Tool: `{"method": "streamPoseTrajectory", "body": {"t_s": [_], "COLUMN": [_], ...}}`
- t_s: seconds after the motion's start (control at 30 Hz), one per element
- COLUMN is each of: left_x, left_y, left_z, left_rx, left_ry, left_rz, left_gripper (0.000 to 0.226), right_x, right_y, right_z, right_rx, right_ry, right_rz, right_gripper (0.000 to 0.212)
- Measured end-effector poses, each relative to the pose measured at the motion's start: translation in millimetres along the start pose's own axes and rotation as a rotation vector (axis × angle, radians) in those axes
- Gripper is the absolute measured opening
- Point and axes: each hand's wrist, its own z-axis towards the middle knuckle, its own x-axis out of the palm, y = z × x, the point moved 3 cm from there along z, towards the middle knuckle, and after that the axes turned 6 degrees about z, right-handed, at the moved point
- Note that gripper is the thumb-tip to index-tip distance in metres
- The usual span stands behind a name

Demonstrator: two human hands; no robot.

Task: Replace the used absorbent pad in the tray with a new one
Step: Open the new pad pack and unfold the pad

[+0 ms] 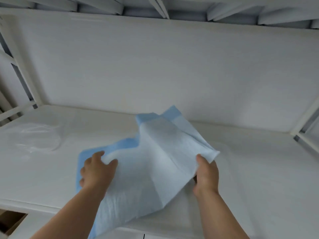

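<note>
A white absorbent pad with a blue backing and blue border hangs partly unfolded over the white tray floor. My left hand pinches a fold of the pad near its left edge. My right hand grips the pad's right corner from below, thumb on top. The pad's far flaps stand raised and creased; its near end drapes over the tray's front rim.
The tray is a large white enclosure with a tall back wall and white frame bars at both sides. A clear plastic bag lies on the floor at the left. A cardboard box shows below the front rim, bottom left.
</note>
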Motion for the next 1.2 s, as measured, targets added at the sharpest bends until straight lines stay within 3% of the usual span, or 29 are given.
{"method": "streamPoseTrajectory", "body": {"t_s": [0.2,0.3,0.37,0.47,0.5,0.6,0.67,0.8,0.93,1.07,1.2], "left_x": [12,12,14,21,24,27,25,26,38,53,58], "left_y": [24,22,17,6,2,-6,-10,-24,-45,-68,-98], "left_z": [-3,2,7,11,12,14,16,13,-8,-35,-64], "left_rx": [-0.105,-0.108,-0.067,0.048,0.097,0.21,0.251,0.324,0.506,0.711,0.938], "left_ry": [0.007,0.04,0.1,0.219,0.252,0.26,0.193,0.05,0.073,0.157,0.277], "left_rz": [0.146,0.173,0.206,0.233,0.236,0.225,0.185,0.293,0.277,0.261,0.271], "left_gripper": [0.072,0.073,0.071,0.07,0.073,0.065,0.053,0.053,0.05,0.057,0.071], "right_x": [-39,-44,-42,-39,-39,-39,-42,-48,-51,-30,0], "right_y": [5,6,8,9,9,11,15,23,30,42,44], "right_z": [21,25,27,25,25,21,17,11,4,-15,-33], "right_rx": [-0.054,-0.085,-0.142,-0.202,-0.203,-0.196,-0.192,-0.215,-0.341,-0.673,-0.672], "right_ry": [-0.192,-0.194,-0.138,-0.101,-0.098,-0.1,-0.09,-0.054,-0.091,0.074,0.408], "right_rz": [-0.138,-0.282,-0.415,-0.573,-0.6,-0.711,-0.831,-1.098,-1.34,-1.296,-1.305], "right_gripper": [0.05,0.066,0.058,0.017,0.014,0.012,0.011,0.006,0.026,0.018,0.017]}}
